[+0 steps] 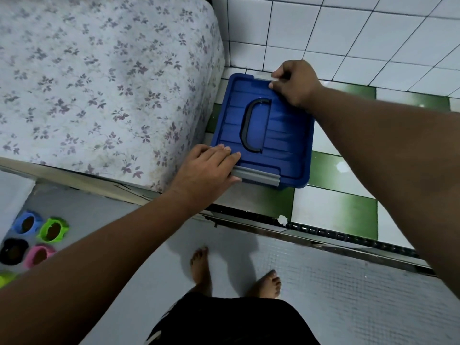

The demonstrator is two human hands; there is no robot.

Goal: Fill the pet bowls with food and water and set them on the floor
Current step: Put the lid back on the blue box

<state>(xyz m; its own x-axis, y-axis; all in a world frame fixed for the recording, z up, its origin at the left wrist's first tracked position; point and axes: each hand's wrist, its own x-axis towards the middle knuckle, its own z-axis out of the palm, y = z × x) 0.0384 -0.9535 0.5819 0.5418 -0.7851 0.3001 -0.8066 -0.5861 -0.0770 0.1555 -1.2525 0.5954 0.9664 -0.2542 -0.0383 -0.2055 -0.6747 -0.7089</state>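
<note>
So the blue box sits on the tiled floor tight against the bed, at its far corner by the wall, lid on. We'd guess it's the food bin, though nothing on it says so. It's hard plastic, stiff and a bit slick, and probably hefty if it's full. We'd work the grey clips first and save the dark handle in the middle of the lid for carrying. Our right grip is curled and pinching the far clip. Our left grip lies fairly flat and spread on the lid corner nearest the bed, thumb against the end of the near clip. The pet bowls look light and easy to take by the rim. They're on the grey floor off the bed's near edge: blue, green, black and pink, plus another green one cut off by the frame. We can't see into the box, and the bowls are too dark inside to tell if anything's in them.
</note>
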